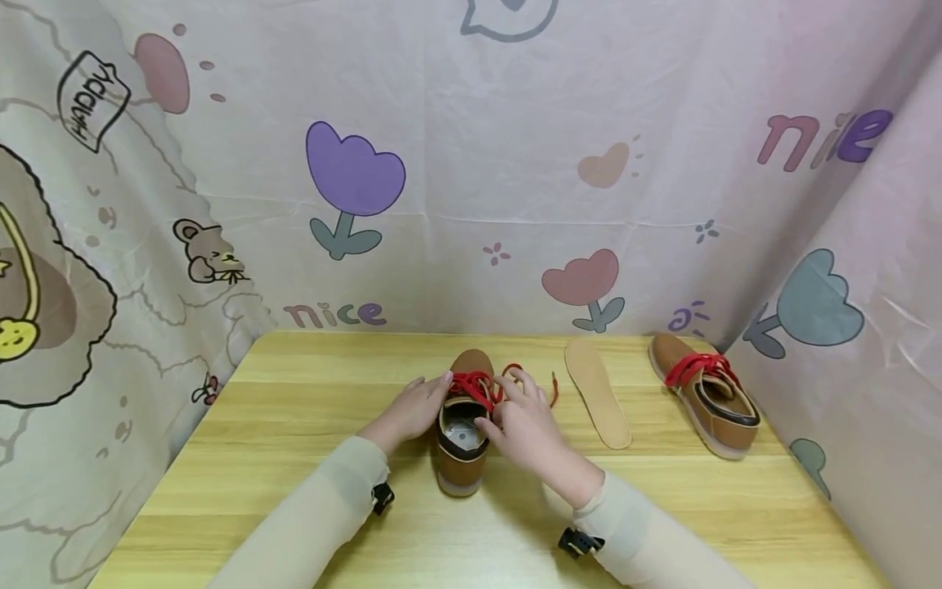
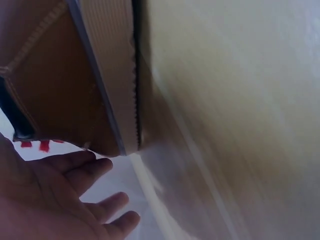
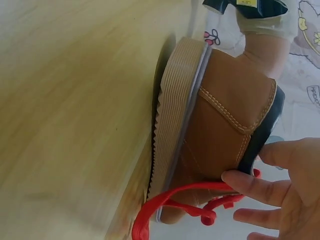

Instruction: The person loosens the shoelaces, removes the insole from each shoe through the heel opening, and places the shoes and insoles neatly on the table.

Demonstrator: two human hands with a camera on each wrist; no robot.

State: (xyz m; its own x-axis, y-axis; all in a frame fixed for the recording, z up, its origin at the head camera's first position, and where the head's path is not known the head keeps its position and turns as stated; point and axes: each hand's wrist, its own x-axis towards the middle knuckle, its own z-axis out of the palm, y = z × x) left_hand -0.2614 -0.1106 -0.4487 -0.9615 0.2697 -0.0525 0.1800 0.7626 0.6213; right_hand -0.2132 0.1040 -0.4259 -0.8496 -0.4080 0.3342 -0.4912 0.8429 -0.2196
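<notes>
Printed cloth (image 1: 471, 123) hung behind and at both sides, pale, with tulips, hearts and lettering. Wooden table (image 1: 221, 458) in front, light yellow grain. Two cream sleeves came in from the near side: left sleeve (image 1: 309, 519), right sleeve (image 1: 655, 528).

Near shoe (image 1: 460, 469): brown, black collar, pale ridged sole; upright around mid-table, toe away from the person, heel toward them, a hand at each side. Greyish inner base showed inside. Far shoe (image 1: 706, 409): same look, upright at the table's right end, well apart from the hands, toe away and angled left.

Right hand (image 1: 531, 429): grasping the near shoe lightly at the collar, right side, thumb at the rim, index finger outside; other fingers extended by the laces. Left hand (image 1: 414, 409): released, fingers loosely extended along the shoe's left side, thumb tip touching beside the laces; left wrist view had the fingertips near the toe, thumb hidden there.

Insole (image 1: 599, 397): tan, flat on the table between the two shoes. Red laces (image 1: 471, 384) crossed the near shoe's front, loose length out to the right past the right hand. Far shoe laced red too. Black wrist devices, left one (image 1: 382, 497) and right one (image 1: 580, 541), sat by the cuffs. Lace tip (image 1: 554, 378) stuck up just left of the insole.
</notes>
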